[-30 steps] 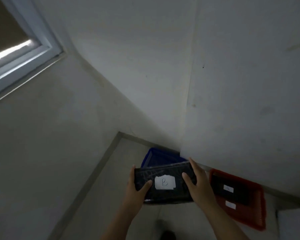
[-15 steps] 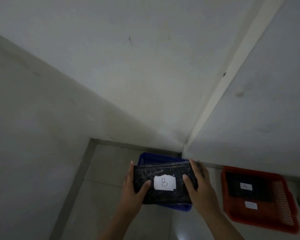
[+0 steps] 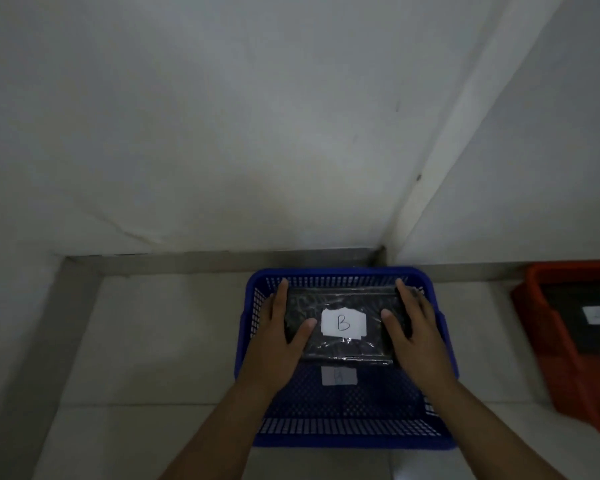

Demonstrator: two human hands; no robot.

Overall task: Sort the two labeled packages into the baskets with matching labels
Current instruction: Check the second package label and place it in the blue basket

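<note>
A black plastic-wrapped package (image 3: 340, 303) with a white label marked B is held flat between my two hands inside the blue basket (image 3: 347, 434). My left hand (image 3: 281, 337) grips its left end and my right hand (image 3: 416, 337) grips its right end. Whether the package rests on the basket's bottom I cannot tell. On the basket's floor, nearer me, lies a white label (image 3: 338, 376), also marked B. At the right edge stands a red basket (image 3: 548, 341) with a second black package (image 3: 575, 323) inside, which bears a white label.
The blue basket stands on a tiled floor (image 3: 160, 341) in a corner where two pale walls (image 3: 222, 133) meet. A grey skirting strip runs along the walls behind both baskets. The red basket is cut off by the frame's right edge.
My view has tipped down and come closer to the floor. Both hands have lowered the B package from above the blue basket down into it. The red basket has slid toward the right edge.
</note>
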